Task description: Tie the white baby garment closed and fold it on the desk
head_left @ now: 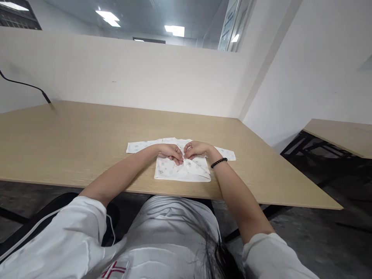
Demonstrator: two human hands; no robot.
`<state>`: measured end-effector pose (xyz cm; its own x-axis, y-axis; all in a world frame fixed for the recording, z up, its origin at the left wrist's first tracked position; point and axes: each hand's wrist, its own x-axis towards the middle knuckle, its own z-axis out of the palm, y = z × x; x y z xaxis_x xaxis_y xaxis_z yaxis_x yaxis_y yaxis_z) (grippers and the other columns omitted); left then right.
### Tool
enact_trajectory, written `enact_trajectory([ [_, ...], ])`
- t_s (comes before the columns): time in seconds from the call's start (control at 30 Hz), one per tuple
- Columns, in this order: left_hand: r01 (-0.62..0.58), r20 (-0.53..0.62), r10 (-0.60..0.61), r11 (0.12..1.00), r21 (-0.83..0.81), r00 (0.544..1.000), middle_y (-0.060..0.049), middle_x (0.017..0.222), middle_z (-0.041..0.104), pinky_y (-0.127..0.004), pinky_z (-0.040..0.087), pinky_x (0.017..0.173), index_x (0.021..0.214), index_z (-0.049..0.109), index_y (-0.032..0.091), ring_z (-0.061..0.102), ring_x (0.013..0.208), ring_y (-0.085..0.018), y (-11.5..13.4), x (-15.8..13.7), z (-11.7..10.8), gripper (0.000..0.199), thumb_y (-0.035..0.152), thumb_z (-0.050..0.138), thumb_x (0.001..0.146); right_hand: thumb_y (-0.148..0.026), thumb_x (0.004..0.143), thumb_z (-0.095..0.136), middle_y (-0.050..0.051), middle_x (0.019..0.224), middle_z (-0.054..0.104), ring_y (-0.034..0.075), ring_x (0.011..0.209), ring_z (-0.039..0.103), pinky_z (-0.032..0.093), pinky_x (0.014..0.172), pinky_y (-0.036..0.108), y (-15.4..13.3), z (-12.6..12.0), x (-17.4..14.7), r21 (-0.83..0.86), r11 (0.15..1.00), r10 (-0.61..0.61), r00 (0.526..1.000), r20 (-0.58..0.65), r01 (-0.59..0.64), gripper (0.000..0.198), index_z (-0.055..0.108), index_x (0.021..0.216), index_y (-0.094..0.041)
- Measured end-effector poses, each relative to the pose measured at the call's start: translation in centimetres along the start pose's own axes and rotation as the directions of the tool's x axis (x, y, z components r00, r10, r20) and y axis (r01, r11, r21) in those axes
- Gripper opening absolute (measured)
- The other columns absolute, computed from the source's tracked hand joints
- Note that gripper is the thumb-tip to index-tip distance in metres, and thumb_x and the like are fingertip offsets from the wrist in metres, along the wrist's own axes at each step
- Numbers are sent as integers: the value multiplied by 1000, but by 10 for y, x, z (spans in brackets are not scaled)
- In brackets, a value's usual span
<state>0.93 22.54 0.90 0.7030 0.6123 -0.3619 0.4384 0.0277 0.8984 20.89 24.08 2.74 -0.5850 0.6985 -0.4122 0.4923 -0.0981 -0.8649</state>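
One bare left hand (171, 152) and one right hand (198, 148) pinch the small white printed-fabric shirt (167, 170) at its middle; it lies sleeves-out on the pale wood-grain counter (101, 128), probably for steady support.

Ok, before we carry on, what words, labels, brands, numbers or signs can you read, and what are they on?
No words, brands or numbers are readable.
Small white garment: tiny printed motifs, too small to tell if any are lettering.
White shirt of the wearer: a red crossed-line mark, cut off by the picture's lower edge; no letters readable.
Bluish panel at the top: too blurred.
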Motion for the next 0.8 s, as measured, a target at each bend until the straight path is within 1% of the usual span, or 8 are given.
enact_trajectory([
  [0.1,1,15,-1,999,-33,1000,-8,81,75,-21,35,52,75,72,14,69,75,-15,-2,1,-1,31,36,86,58,-6,52,87,-4,65,67,11,66,68,55,62,17,0,-1,-1,28,1000,3,1000,22,-4,41,58,80,-16],
  [0.2,11,20,-10,999,-39,1000,-6,85,75,-21,43,59,80,71,15,69,74,-13,-3,1,-2,33,38,85,62,-4,53,86,-8,58,61,10,64,66,55,62,17,0,-1,-2,40,999,-1,1000,28,0,40,56,76,-17],
  [0.27,19,19,-19,999,-34,1000,-4,84,74,-21,44,59,82,70,15,68,72,-12,-3,1,-3,33,40,84,65,-3,52,86,-9,55,59,10,63,66,55,63,17,0,-2,-2,39,999,-1,1000,26,0,40,54,72,-17],
  [0.37,16,40,-15,1000,-24,999,-3,80,72,-20,45,58,83,69,15,67,69,-11,-3,1,-4,34,39,84,65,-4,53,87,-6,57,62,10,65,66,56,65,17,1,-3,-2,32,999,-1,1000,31,0,38,54,67,-16],
  [0.5,-12,54,14,999,-33,998,-2,79,71,-20,46,58,86,68,16,67,69,-11,-3,1,-5,35,38,85,65,-10,54,89,-2,66,70,10,66,68,56,66,17,0,-5,-4,14,1000,8,999,37,-9,31,62,71,-14],
  [0.67,-26,85,33,996,-82,996,1,78,69,-23,52,68,89,66,18,67,70,-11,-5,2,-6,33,35,84,68,-17,55,90,2,68,73,11,62,68,57,63,17,-2,-6,-6,-50,998,46,999,3,-46,25,72,72,-12],
  [0.8,-29,97,38,995,-98,995,1,78,70,-24,53,71,91,66,17,68,70,-11,-6,2,-7,32,32,84,69,-19,53,91,3,68,74,12,65,70,58,66,17,-5,-4,-9,-50,998,38,999,-10,-39,25,75,72,-11],
])
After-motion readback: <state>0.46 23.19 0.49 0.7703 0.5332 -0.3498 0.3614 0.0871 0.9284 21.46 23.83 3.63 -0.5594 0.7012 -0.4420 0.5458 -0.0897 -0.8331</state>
